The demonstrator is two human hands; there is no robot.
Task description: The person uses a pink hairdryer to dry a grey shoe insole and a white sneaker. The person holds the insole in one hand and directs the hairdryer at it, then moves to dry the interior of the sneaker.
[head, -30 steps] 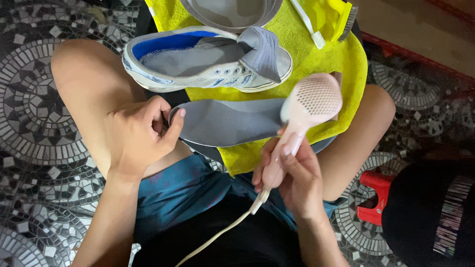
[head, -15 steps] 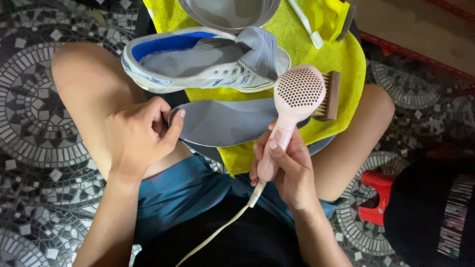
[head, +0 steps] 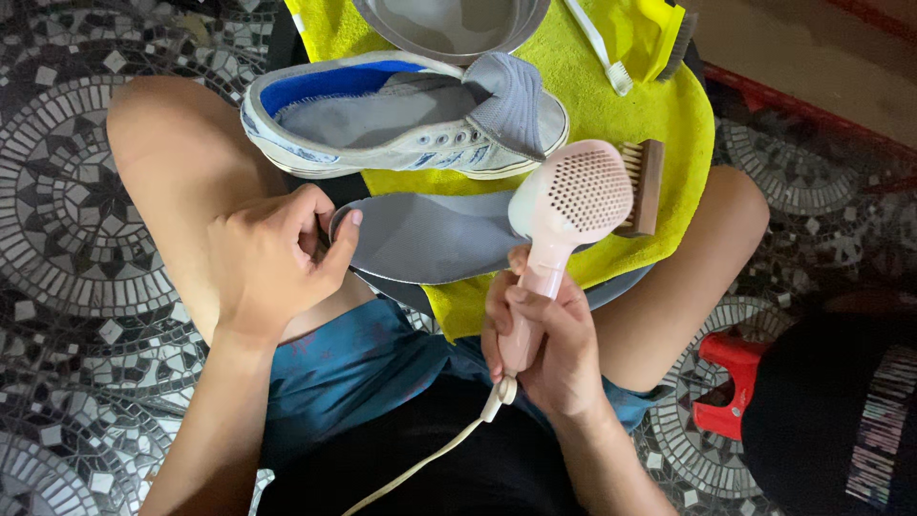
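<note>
My right hand grips the handle of a pale pink hair dryer, whose perforated round back faces the camera, its cream cord trailing down over my lap. The dryer head hangs just over the right end of a grey shoe insole lying across my legs. My left hand pinches the insole's left end between thumb and fingers. A white and blue sneaker with its tongue folded back lies above the insole on a yellow cloth.
A wooden brush lies on the cloth right of the dryer. A metal bowl, a white toothbrush and a dark brush sit at the top. A red object and a black shape are at the lower right, on the mosaic floor.
The hair dryer has swung left and turned, now uncovering the wooden brush. My left hand stays on the insole's end.
</note>
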